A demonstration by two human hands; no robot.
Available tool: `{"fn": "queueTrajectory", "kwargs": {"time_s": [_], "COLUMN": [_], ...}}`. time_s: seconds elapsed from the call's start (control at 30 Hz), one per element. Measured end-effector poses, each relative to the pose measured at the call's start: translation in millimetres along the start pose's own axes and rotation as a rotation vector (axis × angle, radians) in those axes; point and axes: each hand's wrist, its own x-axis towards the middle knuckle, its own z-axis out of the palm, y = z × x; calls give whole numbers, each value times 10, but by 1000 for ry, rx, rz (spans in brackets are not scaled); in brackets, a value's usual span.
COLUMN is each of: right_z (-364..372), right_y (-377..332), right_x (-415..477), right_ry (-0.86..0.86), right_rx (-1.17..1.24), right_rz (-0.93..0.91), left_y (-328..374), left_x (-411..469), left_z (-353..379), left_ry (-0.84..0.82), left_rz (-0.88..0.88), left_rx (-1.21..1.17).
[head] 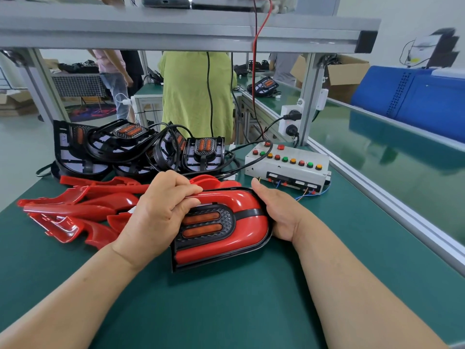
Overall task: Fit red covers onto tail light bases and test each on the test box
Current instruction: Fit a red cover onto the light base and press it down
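Note:
A tail light with a red cover over its black base and two orange lenses lies on the green bench in front of me. My left hand grips its upper left edge, fingers curled over the cover's rim. My right hand holds its rounded right end, thumb along the top. Loose red covers are piled at the left. Several bare black bases with cables are heaped behind them. The white test box with coloured buttons stands at the back right.
An aluminium frame post with a power socket rises behind the test box; red and black leads hang from the shelf above. A conveyor rail borders the bench on the right. A person in a green shirt stands beyond the bench.

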Motion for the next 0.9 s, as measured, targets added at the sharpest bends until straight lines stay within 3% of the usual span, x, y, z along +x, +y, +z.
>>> {"fn": "queueTrajectory", "kwargs": {"time_s": [0.9], "right_z": [19], "right_y": [2], "right_x": [-11], "right_ry": [13], "right_rx": [-17], "right_rz": [-22], "left_y": [-108], "left_x": [23], "left_z": [11], "left_ry": [-50], "left_rz": [-28], "left_rx": [-68]}}
